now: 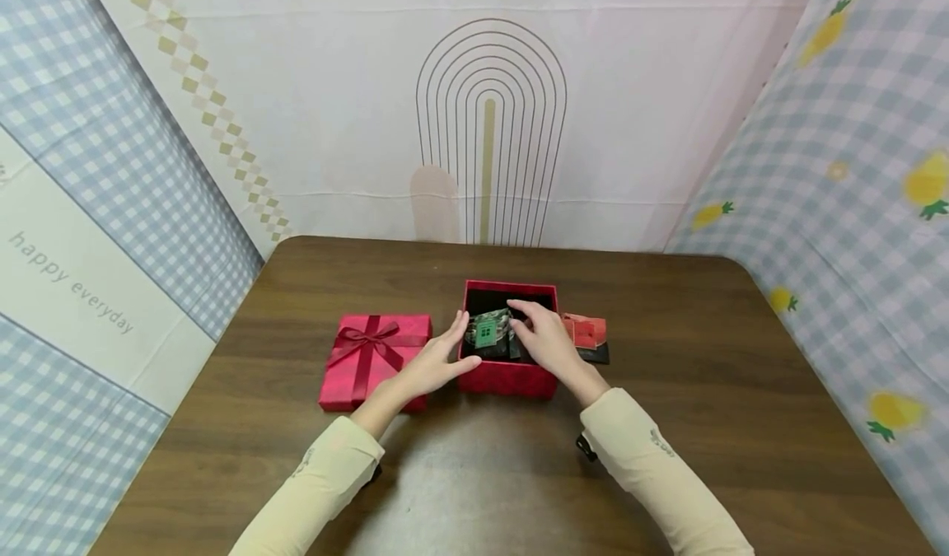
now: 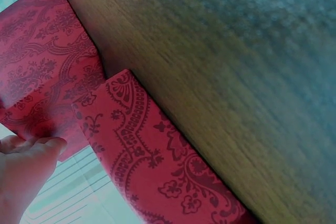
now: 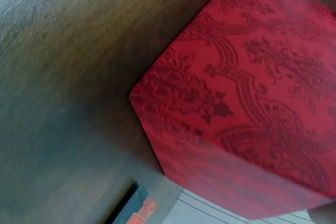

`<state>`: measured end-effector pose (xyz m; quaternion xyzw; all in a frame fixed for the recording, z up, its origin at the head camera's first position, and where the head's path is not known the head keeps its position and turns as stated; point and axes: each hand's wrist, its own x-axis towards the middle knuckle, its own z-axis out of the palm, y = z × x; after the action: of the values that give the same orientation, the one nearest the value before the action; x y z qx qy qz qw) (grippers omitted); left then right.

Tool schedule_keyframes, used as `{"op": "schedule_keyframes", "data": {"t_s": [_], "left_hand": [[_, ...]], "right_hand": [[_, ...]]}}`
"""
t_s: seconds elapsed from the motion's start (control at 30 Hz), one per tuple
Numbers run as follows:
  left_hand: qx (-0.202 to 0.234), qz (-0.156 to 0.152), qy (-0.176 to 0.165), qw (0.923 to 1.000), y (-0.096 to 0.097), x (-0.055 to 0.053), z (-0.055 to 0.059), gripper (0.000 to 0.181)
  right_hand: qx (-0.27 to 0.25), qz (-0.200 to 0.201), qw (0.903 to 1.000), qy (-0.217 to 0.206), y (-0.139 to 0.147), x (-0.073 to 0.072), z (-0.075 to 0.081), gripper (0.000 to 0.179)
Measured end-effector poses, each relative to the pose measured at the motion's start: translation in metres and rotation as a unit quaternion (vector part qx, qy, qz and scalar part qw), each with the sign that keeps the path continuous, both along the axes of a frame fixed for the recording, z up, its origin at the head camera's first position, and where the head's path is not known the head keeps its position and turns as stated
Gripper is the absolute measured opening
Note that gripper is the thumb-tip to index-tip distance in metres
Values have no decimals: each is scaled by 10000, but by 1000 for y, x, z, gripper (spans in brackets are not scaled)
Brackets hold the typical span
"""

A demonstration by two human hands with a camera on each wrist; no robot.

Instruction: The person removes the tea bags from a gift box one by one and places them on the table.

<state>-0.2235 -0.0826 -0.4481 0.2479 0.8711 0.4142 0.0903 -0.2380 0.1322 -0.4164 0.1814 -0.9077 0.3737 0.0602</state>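
Resting on the brown table [image 1: 460, 474], the open red box [image 1: 507, 379] stands upright and serves as the reference point for all positions below. Left hand [image 1: 433, 365]: located at the near left corner of the box, fingers extended along its left wall, thumb touching near the corner; contact only, grip released. Right hand [image 1: 549, 340]: located above the right half of the box, thumb and index finger at the edge of the green packet [image 1: 486, 333]. From where I stand, I cannot tell whether those fingertips pinch the packet or merely lie beside it.

The green packet sits within the box, on the left side, its printed face upward. The box interior is dark. The red packet [image 1: 586, 332], with a black portion along its lower edge, lies on the table just beyond the right wall of the box. The lid [image 1: 343, 383], fitted with a ribbon [image 1: 366, 338] tied in a bow, lies flat to the left of the box. Outer walls of the box carry a darker floral pattern.
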Motion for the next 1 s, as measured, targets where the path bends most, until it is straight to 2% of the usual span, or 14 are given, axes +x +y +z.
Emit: {"op": "schedule_keyframes", "data": {"t_s": [0.23,0.4,0.53,0.67,0.8,0.9,1.0], "left_hand": [[46,-52,-2,10000,-1,0,-2,76],[35,-41,72,10000,-1,0,-1,76],[21,-20,35,10000,0,0,1,76],[18,-17,-18,10000,0,-1,1,76],[5,-31,-2,10000,1,-1,1,76],[-3,-29,7,10000,0,-1,0,76],[-19,-15,-4,10000,0,-2,0,76]], "right_hand": [[481,-26,9983,-340,-8,-5,-6,37],[953,-55,9930,-695,-12,-9,-11,40],[1381,-82,9832,-1193,-15,-12,-12,46],[1756,-45,9684,-1773,-16,-16,-13,53],[1912,30,9565,-2206,-16,-19,-13,56],[1857,71,9561,-2266,-15,-19,-12,56],[1754,122,9598,-2189,-15,-19,-11,55]]}}
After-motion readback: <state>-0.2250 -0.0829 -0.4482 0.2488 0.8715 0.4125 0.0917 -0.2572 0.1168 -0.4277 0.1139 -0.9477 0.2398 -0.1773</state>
